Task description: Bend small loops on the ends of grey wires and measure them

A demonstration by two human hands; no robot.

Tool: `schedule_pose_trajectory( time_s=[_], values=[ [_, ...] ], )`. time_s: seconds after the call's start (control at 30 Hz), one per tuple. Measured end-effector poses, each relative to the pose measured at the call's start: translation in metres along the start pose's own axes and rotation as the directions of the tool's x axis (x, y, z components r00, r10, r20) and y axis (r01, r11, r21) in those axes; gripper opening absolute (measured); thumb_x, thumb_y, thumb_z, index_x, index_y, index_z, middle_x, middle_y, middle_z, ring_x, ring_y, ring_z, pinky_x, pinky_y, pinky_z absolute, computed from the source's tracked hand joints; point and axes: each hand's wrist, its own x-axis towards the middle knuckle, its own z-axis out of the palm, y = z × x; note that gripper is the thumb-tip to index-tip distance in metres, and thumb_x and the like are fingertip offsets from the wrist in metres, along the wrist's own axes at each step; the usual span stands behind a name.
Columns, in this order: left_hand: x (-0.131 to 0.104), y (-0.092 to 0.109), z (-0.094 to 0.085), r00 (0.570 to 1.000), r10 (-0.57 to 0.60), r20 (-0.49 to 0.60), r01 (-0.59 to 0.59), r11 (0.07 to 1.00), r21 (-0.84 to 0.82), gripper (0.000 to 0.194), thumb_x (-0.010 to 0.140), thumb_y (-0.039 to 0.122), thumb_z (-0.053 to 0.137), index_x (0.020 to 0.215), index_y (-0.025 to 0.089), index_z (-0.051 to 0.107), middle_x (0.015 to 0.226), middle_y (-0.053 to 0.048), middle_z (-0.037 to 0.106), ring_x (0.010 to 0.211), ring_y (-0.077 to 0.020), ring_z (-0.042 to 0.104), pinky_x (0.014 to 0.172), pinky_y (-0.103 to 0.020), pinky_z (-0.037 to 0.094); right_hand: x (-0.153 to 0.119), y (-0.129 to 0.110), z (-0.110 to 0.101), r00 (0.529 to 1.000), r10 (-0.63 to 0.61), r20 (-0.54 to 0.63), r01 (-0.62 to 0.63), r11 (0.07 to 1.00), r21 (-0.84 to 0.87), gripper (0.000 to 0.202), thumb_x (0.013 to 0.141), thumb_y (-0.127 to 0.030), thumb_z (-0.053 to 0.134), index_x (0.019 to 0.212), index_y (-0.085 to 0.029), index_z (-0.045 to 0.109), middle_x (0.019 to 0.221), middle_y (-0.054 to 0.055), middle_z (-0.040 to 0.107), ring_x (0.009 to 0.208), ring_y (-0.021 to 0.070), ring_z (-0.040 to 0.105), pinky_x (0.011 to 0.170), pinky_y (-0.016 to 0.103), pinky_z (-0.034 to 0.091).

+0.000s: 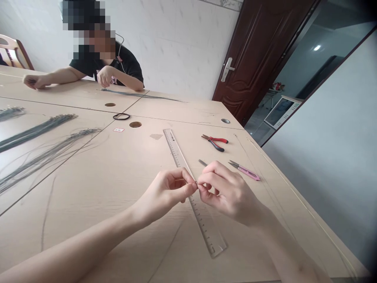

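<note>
In the head view my left hand [172,186] is closed in a pinch, thumb against forefinger, on a tiny dark loop-shaped piece [196,183]. Right beside it my right hand [225,190] is also closed, its fingertips pressed together at the same spot; what they grip is too small to make out. Both hands hover over a clear plastic ruler [203,220] lying lengthwise on the table. Beyond my right hand are red-and-black pliers [216,142] with parted handles and pink thread snips [246,171]. A metal tip [202,162] shows behind my right fingers, the rest hidden.
Bundles of grey-green cords [38,131] lie at the left on the wooden table [103,188]. A black band [121,116] and a small label [118,129] lie near a cable hole [135,124]. Pale strands run along the right edge. Across sits another person [129,65] with cords.
</note>
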Motion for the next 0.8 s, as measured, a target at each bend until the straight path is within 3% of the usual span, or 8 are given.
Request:
schedule_pose_trajectory(
  time_s=[0.03, 0.1, 0.2, 0.27, 0.37, 0.5, 0.63, 0.8],
  values=[
    [0.001, 0.0, 0.0, 1.0, 0.008, -0.013, -0.008, 1.0, -0.011, 0.014, 0.081, 0.022, 0.057, 0.069, 0.015, 0.057, 0.063, 0.004, 0.052, 0.059, -0.0075, 0.044, 0.055, -0.019, 0.037, 0.001, 0.002, -0.003, 0.999, 0.034, -0.011, -0.035, 0.999, -0.009, 0.01, 0.089, -0.015, 0.048, 0.081, -0.018, 0.053, 0.08, 0.001, 0.053, 0.06, 0.0075, 0.049, 0.051, 0.02, 0.04],
    [0.001, -0.001, -0.001, 0.999, 0.023, -0.046, -0.025, 0.999, -0.046, 0.012, 0.081, 0.02, 0.058, 0.07, 0.015, 0.058, 0.068, 0.003, 0.055, 0.058, -0.0069, 0.043, 0.055, -0.019, 0.037, 0.001, 0.01, -0.011, 0.972, 0.235, -0.014, -0.235, 0.966, -0.108, 0.011, 0.089, -0.019, 0.046, 0.083, -0.018, 0.054, 0.085, 0.002, 0.057, 0.063, 0.0087, 0.054, 0.055, 0.021, 0.042],
    [0.001, -0.001, -0.003, 0.995, 0.027, -0.094, -0.037, 0.994, -0.102, 0.011, 0.082, 0.02, 0.058, 0.071, 0.016, 0.057, 0.075, 0.002, 0.057, 0.059, -0.0066, 0.045, 0.055, -0.019, 0.036, -0.001, 0.03, -0.022, 0.8, 0.601, -0.001, -0.563, 0.749, -0.351, 0.014, 0.088, -0.025, 0.046, 0.086, -0.02, 0.06, 0.094, 0.004, 0.061, 0.066, 0.0134, 0.059, 0.059, 0.027, 0.042],
    [0.001, -0.001, -0.003, 0.993, 0.025, -0.114, -0.04, 0.991, -0.128, 0.012, 0.083, 0.022, 0.058, 0.072, 0.016, 0.058, 0.076, 0.003, 0.056, 0.059, -0.0062, 0.046, 0.055, -0.02, 0.035, -0.004, 0.041, -0.024, 0.721, 0.69, 0.059, -0.61, 0.674, -0.418, 0.017, 0.085, -0.027, 0.05, 0.079, -0.02, 0.064, 0.087, 0.005, 0.064, 0.061, 0.0165, 0.059, 0.054, 0.029, 0.039],
    [0.0, 0.001, -0.002, 0.992, 0.046, -0.114, -0.064, 0.984, -0.167, 0.013, 0.083, 0.023, 0.059, 0.071, 0.017, 0.058, 0.076, 0.003, 0.055, 0.058, -0.0055, 0.046, 0.055, -0.02, 0.035, -0.006, 0.047, -0.019, 0.665, 0.729, 0.161, -0.609, 0.654, -0.449, 0.019, 0.08, -0.032, 0.058, 0.069, -0.019, 0.065, 0.078, 0.006, 0.064, 0.058, 0.0184, 0.058, 0.048, 0.027, 0.033],
    [-0.001, 0.001, -0.001, 0.991, 0.083, -0.104, -0.104, 0.97, -0.22, 0.015, 0.084, 0.021, 0.058, 0.07, 0.016, 0.057, 0.076, 0.003, 0.055, 0.056, -0.005, 0.044, 0.056, -0.02, 0.036, -0.003, 0.039, -0.008, 0.653, 0.72, 0.234, -0.577, 0.674, -0.461, 0.011, 0.079, -0.025, 0.058, 0.077, -0.019, 0.066, 0.08, 0.007, 0.064, 0.065, 0.0189, 0.059, 0.048, 0.026, 0.029],
    [-0.003, 0.0, -0.002, 0.99, 0.102, -0.093, -0.122, 0.963, -0.242, 0.014, 0.084, 0.019, 0.058, 0.07, 0.017, 0.057, 0.078, 0.003, 0.056, 0.054, -0.004, 0.042, 0.057, -0.021, 0.037, -0.003, 0.034, -0.002, 0.659, 0.704, 0.266, -0.555, 0.693, -0.46, 0.018, 0.079, -0.011, 0.05, 0.087, -0.02, 0.063, 0.084, 0.005, 0.064, 0.067, 0.0169, 0.059, 0.049, 0.026, 0.025],
    [-0.003, 0.0, -0.003, 0.988, 0.126, -0.092, -0.145, 0.959, -0.244, 0.015, 0.085, 0.02, 0.058, 0.07, 0.017, 0.057, 0.078, 0.002, 0.056, 0.054, -0.0043, 0.042, 0.058, -0.022, 0.035, 0.001, 0.029, -0.001, 0.652, 0.724, 0.225, -0.59, 0.671, -0.449, 0.008, 0.077, -0.017, 0.052, 0.077, -0.019, 0.06, 0.081, 0.006, 0.061, 0.06, 0.0168, 0.055, 0.047, 0.026, 0.021]
  ],
)
